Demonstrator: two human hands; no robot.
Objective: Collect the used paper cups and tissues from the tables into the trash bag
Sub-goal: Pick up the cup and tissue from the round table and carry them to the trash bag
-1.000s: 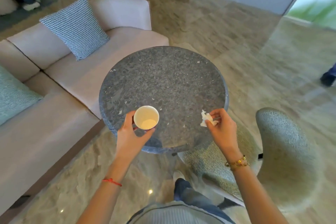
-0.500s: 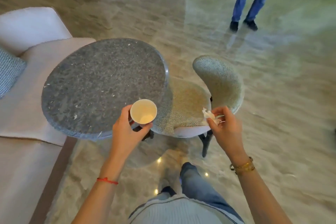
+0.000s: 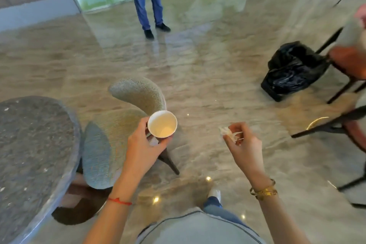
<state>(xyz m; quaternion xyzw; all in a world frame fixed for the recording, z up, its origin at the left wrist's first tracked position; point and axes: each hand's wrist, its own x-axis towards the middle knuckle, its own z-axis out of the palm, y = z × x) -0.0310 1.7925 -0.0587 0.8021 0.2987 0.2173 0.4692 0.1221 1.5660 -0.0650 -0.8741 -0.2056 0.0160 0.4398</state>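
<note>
Holding a white paper cup [image 3: 162, 124] upright in my left hand [image 3: 143, 145], fingers curled round its side, I have it out over the speckled chair [image 3: 126, 125]. My right hand [image 3: 242, 144] pinches a crumpled tissue [image 3: 227, 132] at the fingertips, level with the cup. The black trash bag [image 3: 293, 69] sits on the floor well ahead to my right, apart from both hands.

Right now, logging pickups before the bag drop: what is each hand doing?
Left hand: grips the paper cup.
Right hand: pinches the crumpled tissue.
</note>
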